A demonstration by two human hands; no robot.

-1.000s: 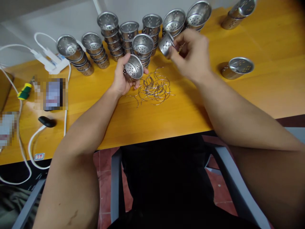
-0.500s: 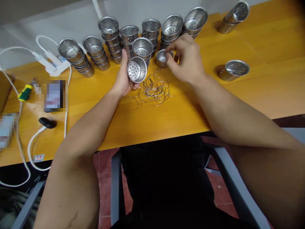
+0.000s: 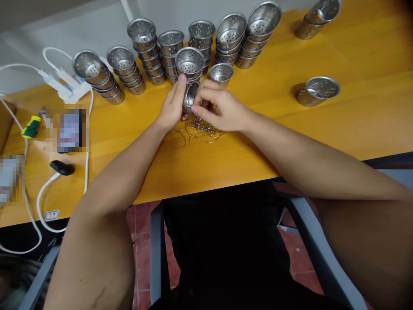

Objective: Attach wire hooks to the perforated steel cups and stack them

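Landmark: the wire pile (image 3: 204, 125). The left hand (image 3: 173, 103) grips a perforated cup (image 3: 190, 91), tilted, at the pile's far-left edge. The right hand (image 3: 222, 107) has left the small cup (image 3: 222, 73), now upright beyond the pile, and moved to the held cup's mouth. Work now centres on one cup; whether the right fingers pinch anything cannot be determined.
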